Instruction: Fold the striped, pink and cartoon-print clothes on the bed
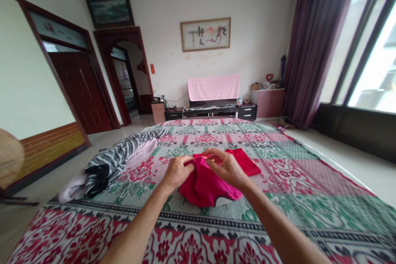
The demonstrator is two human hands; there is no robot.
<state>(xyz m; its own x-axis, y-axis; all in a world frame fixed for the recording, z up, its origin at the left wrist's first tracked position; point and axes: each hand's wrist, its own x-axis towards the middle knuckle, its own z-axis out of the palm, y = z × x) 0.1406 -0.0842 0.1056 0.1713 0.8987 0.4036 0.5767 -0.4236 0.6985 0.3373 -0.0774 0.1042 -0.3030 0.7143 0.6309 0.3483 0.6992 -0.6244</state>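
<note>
A bright pink garment lies bunched on the patterned bedspread, with a pale patch at its lower edge. My left hand pinches its upper left part between thumb and fingers. Over its top edge is my right hand, fingers bent and thumb close to them; a small yellowish detail shows by the fingertips, too small to name. Just behind and to the right sits a folded red cloth, partly hidden by my right hand.
The floral bedspread covers the bed beneath everything. Striped black-and-white clothing and pale pink cloth lie at the left. Beyond the bed stand a low black cabinet and a television draped with a pink towel. Purple curtains hang right.
</note>
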